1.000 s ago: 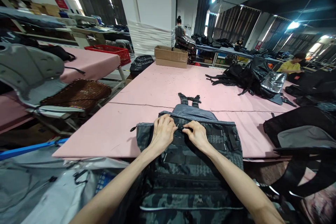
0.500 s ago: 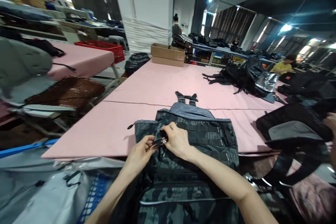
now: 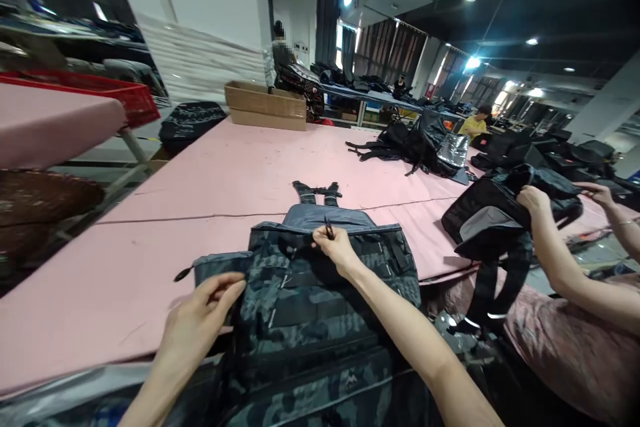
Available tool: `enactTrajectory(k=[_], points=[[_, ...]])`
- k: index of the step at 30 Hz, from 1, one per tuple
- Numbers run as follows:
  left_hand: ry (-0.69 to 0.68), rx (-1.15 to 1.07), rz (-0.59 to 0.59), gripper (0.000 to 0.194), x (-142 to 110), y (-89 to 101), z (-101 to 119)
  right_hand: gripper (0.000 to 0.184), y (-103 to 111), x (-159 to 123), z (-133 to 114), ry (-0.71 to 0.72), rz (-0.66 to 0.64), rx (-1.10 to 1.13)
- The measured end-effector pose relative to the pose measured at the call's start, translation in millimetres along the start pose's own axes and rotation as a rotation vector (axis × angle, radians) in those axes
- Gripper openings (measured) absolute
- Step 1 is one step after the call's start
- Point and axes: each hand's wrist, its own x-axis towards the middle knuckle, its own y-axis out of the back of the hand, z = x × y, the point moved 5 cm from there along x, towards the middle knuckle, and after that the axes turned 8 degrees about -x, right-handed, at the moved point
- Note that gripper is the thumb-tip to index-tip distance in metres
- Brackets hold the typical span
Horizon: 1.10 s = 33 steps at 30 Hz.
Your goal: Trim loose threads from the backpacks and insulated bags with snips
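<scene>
A dark camouflage backpack lies in front of me on the pink table, its grey top flap and shoulder straps pointing away. My right hand is over its upper edge, closed round small dark thread snips whose points stick up past the fingers. At the bag's left side, beside the side pocket, is my left hand. Its thumb and forefinger come together in a pinch at the fabric edge; what lies between the tips is too small to make out. A zip pull hangs off the pocket's left end.
On the right, a co-worker's hands handle another black and grey backpack. More black bags are heaped farther back on the pink table. A cardboard box stands at the far edge; a red crate is at left.
My hands, close together at the bag's left side before, are now apart. The right has moved up to the top edge with the snips, the left down. The view has turned right.
</scene>
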Motion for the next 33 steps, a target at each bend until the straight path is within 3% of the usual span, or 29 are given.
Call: enactTrajectory(k=[3,6,9,11,14,18,22,33], points=[[-0.308,0.034,0.018,0.033,21,-14.1,38,0.028,-1,-5,5,-0.005,-0.079,0.096],[-0.483,0.043,-0.169,0.033,37,-46.0,63,0.033,-3,-10,5,0.010,-0.114,0.148],[-0.404,0.035,-0.339,0.027,45,-71.6,62,0.031,-1,-11,4,0.030,-0.121,0.147],[-0.314,-0.013,-0.374,0.026,46,-78.6,54,0.028,2,-10,4,0.044,-0.104,0.123],[-0.199,-0.127,-0.343,0.028,48,-79.1,42,0.020,13,-13,6,0.063,-0.006,0.027],[-0.142,-0.194,-0.253,0.032,49,-76.8,34,0.038,28,-24,-5,0.211,0.181,-0.422],[-0.160,-0.151,-0.211,0.033,48,-78.2,35,0.018,27,-32,-11,0.350,0.219,-0.690],[-0.154,-0.161,-0.195,0.032,47,-80.2,30,0.014,24,-31,-4,0.369,0.239,-0.735]])
